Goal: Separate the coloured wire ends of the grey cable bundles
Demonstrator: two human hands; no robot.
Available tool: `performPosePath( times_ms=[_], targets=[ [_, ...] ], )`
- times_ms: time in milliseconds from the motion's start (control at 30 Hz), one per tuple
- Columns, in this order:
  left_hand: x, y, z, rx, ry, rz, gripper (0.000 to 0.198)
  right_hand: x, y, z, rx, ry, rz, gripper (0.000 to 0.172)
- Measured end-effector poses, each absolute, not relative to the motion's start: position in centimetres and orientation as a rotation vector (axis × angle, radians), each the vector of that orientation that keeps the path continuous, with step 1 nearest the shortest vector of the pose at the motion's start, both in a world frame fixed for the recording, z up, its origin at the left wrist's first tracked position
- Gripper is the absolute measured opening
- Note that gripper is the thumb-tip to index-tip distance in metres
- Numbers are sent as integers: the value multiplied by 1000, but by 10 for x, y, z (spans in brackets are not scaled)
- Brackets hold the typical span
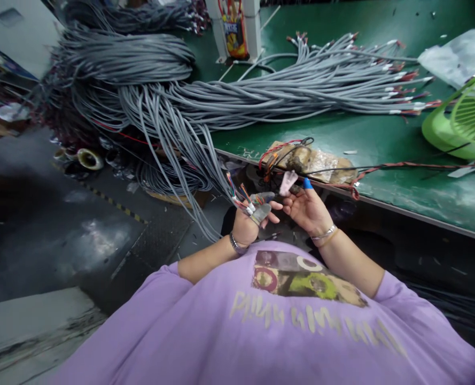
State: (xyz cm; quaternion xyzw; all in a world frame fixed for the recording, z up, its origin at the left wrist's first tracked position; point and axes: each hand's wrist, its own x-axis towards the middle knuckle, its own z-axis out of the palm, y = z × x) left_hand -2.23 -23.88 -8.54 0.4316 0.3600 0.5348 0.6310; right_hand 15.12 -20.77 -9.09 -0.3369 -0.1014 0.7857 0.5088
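Observation:
My left hand (252,218) is closed around the stripped end of a grey cable (237,197), whose coloured inner wires fan out above my taped fingers. My right hand (306,207) is beside it, palm up, fingers curled, with blue tape on one fingertip and pale tape on another. It pinches near the thin red and black wires (279,152) that lie at the bench edge. Both hands are held close together just below the edge of the green bench (381,139).
A big bundle of grey cables (261,85) with stripped ends lies across the bench and hangs over its left edge toward the floor. A green fan (465,117) stands at the right. A plastic-wrapped packet (321,159) lies by the bench edge. Tape rolls (88,158) sit lower left.

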Motion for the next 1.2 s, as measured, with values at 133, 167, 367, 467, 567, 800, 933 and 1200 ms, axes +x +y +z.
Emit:
performPosePath(
  times_ms=[133,167,367,467,567,800,933,1200],
  targets=[
    [-21,-236,-80,890,820,1189,47,155,-214,-89,-873,-233,1871,34],
    [-21,-236,-80,875,822,1169,48,156,-215,-88,-885,-254,1861,32],
    [-17,-232,-83,773,818,1097,50,173,-227,-92,-954,-435,1742,42],
    [-16,-230,-84,767,833,1117,48,185,-235,-91,-1018,-558,1627,42],
    [-17,-233,-83,808,852,1062,50,192,-246,-86,-1081,-658,1517,38],
    [-19,-254,-70,1065,872,780,41,170,-268,-60,-1147,-1194,1391,31],
    [-17,-263,-68,1119,874,635,40,152,-269,-42,-1051,-1284,1506,40],
    [-20,-271,-61,1136,821,749,47,151,-268,-37,-1076,-1213,1355,30]
  ],
)
